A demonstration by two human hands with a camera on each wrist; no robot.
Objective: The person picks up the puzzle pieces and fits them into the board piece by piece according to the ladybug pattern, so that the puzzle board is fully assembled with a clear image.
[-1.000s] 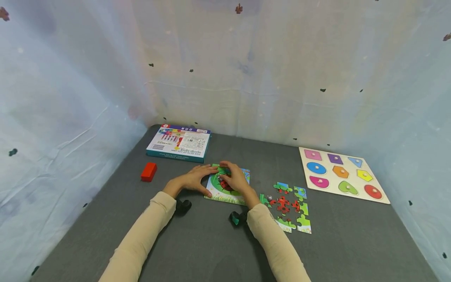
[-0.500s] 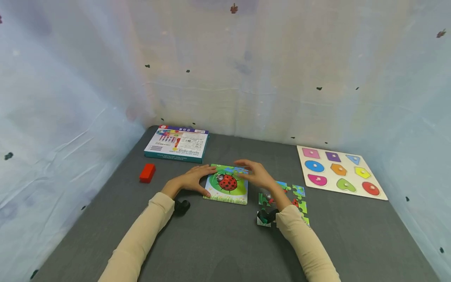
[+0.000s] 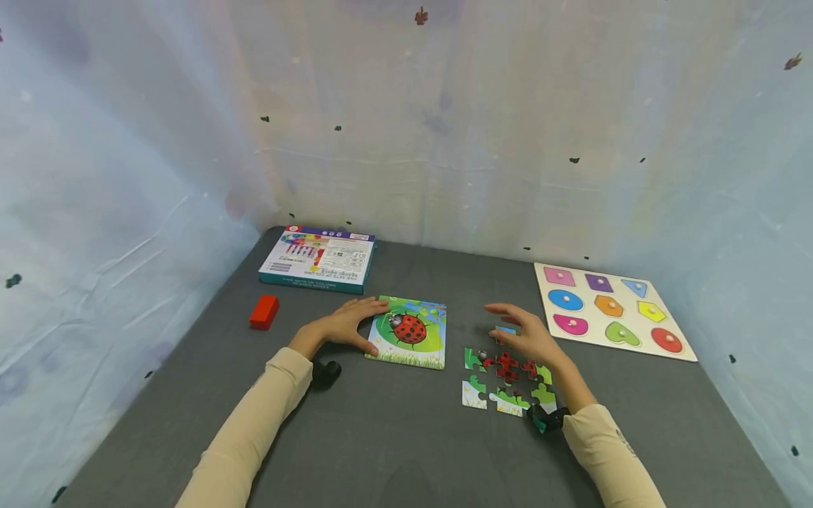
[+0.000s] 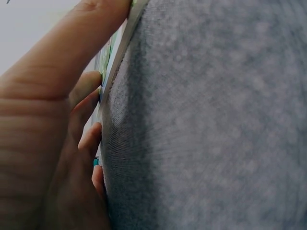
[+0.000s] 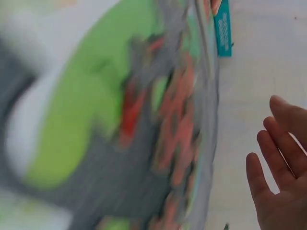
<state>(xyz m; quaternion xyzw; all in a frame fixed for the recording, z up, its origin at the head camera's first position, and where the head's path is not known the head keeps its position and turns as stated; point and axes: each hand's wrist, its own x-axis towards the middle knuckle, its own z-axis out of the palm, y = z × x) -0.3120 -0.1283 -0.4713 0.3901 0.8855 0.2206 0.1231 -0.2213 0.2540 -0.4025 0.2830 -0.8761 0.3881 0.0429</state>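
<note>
Left hand (image 3: pixel 346 327) spread, touching ladybug board (image 3: pixel 409 330), right hand (image 3: pixel 535 340) empty, fingers parted, above puzzle pieces (image 3: pixel 507 367)

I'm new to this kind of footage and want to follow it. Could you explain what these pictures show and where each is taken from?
There is no machine here: a person works bare-handed. The wide picture is taken from the head; the other two are taken from the left and right wrists, the right one partly blurred. On the dark grey table, the left hand touches the left side of a flat, square picture board with a red ladybug. The right hand is over flat, multicoloured jigsaw pieces, and nothing shows in its grasp. Farther back lie a flat white, teal-sided printed box and a cream board of coloured shapes; at the left is a small red rectangular block.
</note>
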